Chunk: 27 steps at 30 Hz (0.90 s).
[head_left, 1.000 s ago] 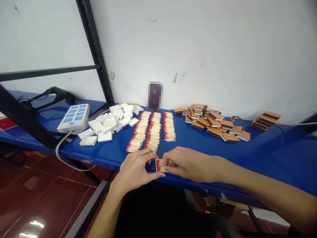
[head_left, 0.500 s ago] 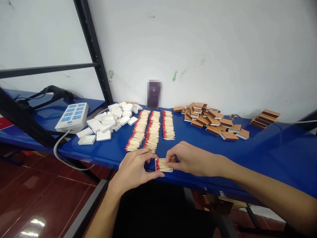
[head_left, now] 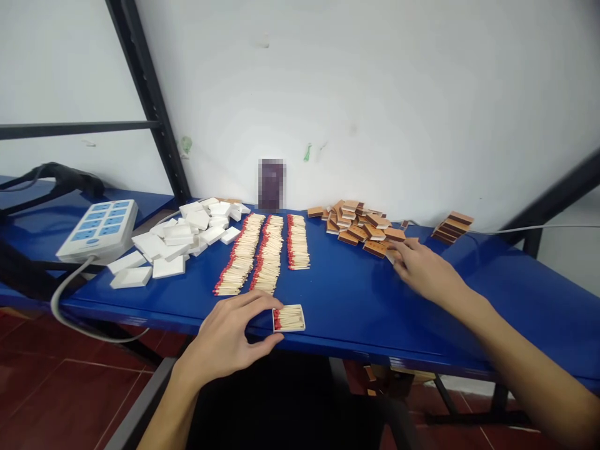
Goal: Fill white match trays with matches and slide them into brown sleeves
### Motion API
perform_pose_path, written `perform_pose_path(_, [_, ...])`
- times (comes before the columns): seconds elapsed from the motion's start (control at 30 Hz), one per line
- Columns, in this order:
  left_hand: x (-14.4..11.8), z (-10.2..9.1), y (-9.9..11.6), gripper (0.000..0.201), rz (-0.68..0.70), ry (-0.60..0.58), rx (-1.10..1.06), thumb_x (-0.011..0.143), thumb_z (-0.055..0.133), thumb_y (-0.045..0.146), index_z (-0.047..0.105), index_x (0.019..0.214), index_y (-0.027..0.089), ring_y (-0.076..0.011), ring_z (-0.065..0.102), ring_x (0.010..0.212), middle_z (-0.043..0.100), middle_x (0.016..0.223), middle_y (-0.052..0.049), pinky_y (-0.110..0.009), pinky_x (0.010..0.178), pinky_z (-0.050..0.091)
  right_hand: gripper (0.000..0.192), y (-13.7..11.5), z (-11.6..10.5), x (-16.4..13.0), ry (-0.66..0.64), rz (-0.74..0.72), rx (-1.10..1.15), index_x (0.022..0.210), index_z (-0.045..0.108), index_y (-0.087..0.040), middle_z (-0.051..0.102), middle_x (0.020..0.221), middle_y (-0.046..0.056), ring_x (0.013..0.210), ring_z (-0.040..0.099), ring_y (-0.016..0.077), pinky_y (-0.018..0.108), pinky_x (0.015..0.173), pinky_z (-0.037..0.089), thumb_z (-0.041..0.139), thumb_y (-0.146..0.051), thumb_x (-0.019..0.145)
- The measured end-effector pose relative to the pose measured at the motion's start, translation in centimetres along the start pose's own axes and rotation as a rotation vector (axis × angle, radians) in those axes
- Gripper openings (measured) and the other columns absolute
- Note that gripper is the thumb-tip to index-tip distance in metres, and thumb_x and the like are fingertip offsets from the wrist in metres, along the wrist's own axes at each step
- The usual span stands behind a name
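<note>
My left hand [head_left: 234, 331] curves its thumb and index finger around the left end of a small white matchbox tray [head_left: 304, 320]. Red-tipped matches [head_left: 291, 317] lie in it with their heads to the left. At the right edge of a heap of brown matchboxes [head_left: 359, 232], my right hand [head_left: 424, 269] has its fingertips bent onto a matchbox, which they mostly cover. Beyond the tray, loose matches lie in three long rows: a left row [head_left: 241, 256], a middle row [head_left: 268, 256] and a shorter right row [head_left: 297, 242].
Empty white trays [head_left: 175, 240] are heaped at the left of the blue table [head_left: 337, 306]. Farther left sits a white power strip [head_left: 100, 230] with its cable. A stack of matchboxes [head_left: 453, 226] stands at the right back, and a blurred dark object [head_left: 272, 183] leans on the wall.
My right hand has left the matches in the tray and moved right and away to the matchbox heap. My left hand stays at the tray. The view has turned slightly right.
</note>
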State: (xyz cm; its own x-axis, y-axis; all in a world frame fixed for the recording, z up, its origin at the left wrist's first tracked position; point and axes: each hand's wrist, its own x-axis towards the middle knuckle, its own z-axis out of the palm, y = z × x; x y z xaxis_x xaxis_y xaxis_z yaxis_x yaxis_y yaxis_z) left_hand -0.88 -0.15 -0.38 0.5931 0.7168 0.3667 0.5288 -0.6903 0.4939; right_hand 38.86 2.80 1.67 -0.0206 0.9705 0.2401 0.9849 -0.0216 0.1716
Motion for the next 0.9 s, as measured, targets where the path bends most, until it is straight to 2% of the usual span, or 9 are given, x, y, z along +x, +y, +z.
perform_pose_path(0.1, [0.1, 0.2, -0.1, 0.019, 0.02, 0.009, -0.002, 0.093, 0.061, 0.033, 0.064, 0.111, 0.027, -0.0177, 0.066, 0.1, 0.068, 0.113, -0.002, -0.027, 0.085, 0.052, 0.038, -0.4, 0.8, -2.0, 0.008, -0.069, 0.037, 0.123, 0.057, -0.007, 0.063, 0.113, 0.022, 0.103, 0.06, 0.0335, 0.044, 0.084, 0.048, 0.037, -0.018, 0.093])
perform_pose_path(0.17, [0.1, 0.4, -0.3, 0.019, 0.038, 0.031, 0.002, 0.094, 0.06, 0.034, 0.065, 0.112, 0.028, -0.0172, 0.066, 0.101, 0.068, 0.114, -0.001, -0.027, 0.086, 0.052, 0.039, -2.8, 0.1, -4.0, 0.028, -0.144, 0.061, 0.125, 0.057, -0.007, 0.062, 0.109, 0.021, 0.095, 0.06, 0.0331, 0.047, 0.081, 0.048, 0.037, -0.018, 0.094])
perform_pose_path(0.27, [0.0, 0.6, -0.7, 0.018, 0.086, 0.063, 0.023, 0.096, 0.058, 0.033, 0.068, 0.11, 0.028, -0.0168, 0.067, 0.103, 0.069, 0.116, 0.0, -0.028, 0.09, 0.052, 0.035, -7.6, -1.8, -6.7, 0.03, -0.361, 0.223, 0.123, 0.06, -0.014, 0.061, 0.106, 0.016, 0.089, 0.059, 0.0287, 0.045, 0.076, 0.048, 0.038, -0.02, 0.096])
perform_pose_path(0.33, [-0.2, 0.6, -0.9, 0.019, 0.115, 0.066, 0.055, 0.097, 0.056, 0.032, 0.069, 0.111, 0.028, -0.0175, 0.067, 0.106, 0.068, 0.118, -0.001, -0.03, 0.092, 0.052, 0.034, -10.1, -2.8, -7.5, -0.009, -0.507, 0.384, 0.124, 0.059, -0.023, 0.058, 0.116, 0.013, 0.1, 0.057, 0.0264, 0.044, 0.085, 0.047, 0.041, -0.019, 0.097])
perform_pose_path(0.4, [-0.3, 0.6, -1.0, 0.021, 0.138, 0.054, 0.093, 0.098, 0.054, 0.031, 0.069, 0.113, 0.028, -0.0185, 0.066, 0.107, 0.068, 0.121, -0.002, -0.031, 0.092, 0.053, 0.032, -11.6, -3.2, -7.4, -0.033, -0.55, 0.536, 0.124, 0.058, -0.029, 0.052, 0.129, 0.01, 0.11, 0.055, 0.0238, 0.041, 0.09, 0.047, 0.044, -0.019, 0.097])
perform_pose_path(0.47, [-0.4, 0.7, -1.0, 0.022, 0.154, 0.052, 0.123, 0.098, 0.054, 0.032, 0.068, 0.115, 0.028, -0.0193, 0.066, 0.108, 0.067, 0.122, -0.003, -0.032, 0.092, 0.053, 0.031, -12.4, -3.2, -6.7, -0.057, -0.56, 0.656, 0.124, 0.057, -0.03, 0.05, 0.132, 0.009, 0.114, 0.053, 0.022, 0.039, 0.094, 0.047, 0.048, -0.021, 0.096])
perform_pose_path(0.6, [-0.5, 0.8, -0.9, 0.027, 0.146, 0.071, 0.145, 0.097, 0.056, 0.034, 0.062, 0.123, 0.027, -0.0189, 0.066, 0.107, 0.067, 0.122, -0.003, -0.032, 0.092, 0.053, 0.023, -13.1, -3.6, -5.7, -0.126, -0.517, 0.77, 0.118, 0.054, -0.024, 0.058, 0.118, 0.007, 0.107, 0.055, 0.0209, 0.037, 0.092, 0.048, 0.055, -0.027, 0.095])
perform_pose_path(0.73, [-0.5, 1.0, -0.6, 0.02, 0.132, 0.089, 0.151, 0.098, 0.055, 0.031, 0.064, 0.114, 0.025, -0.0174, 0.067, 0.105, 0.068, 0.119, -0.002, -0.03, 0.091, 0.053, 0.024, -13.7, -4.2, -5.2, -0.161, -0.49, 0.785, 0.115, 0.052, -0.023, 0.06, 0.113, 0.005, 0.1, 0.057, 0.0199, 0.036, 0.087, 0.049, 0.057, -0.031, 0.093])
perform_pose_path(0.9, [-0.6, 1.3, -0.8, 0.016, 0.169, 0.133, 0.186, 0.098, 0.053, 0.028, 0.067, 0.106, 0.026, -0.0172, 0.068, 0.103, 0.068, 0.12, -0.001, -0.029, 0.087, 0.054, 0.022, -13.6, -3.3, -4.1, -0.131, -0.501, 0.727, 0.11, 0.056, -0.022, 0.063, 0.109, 0.006, 0.099, 0.057, 0.0223, 0.038, 0.085, 0.049, 0.059, -0.034, 0.093])
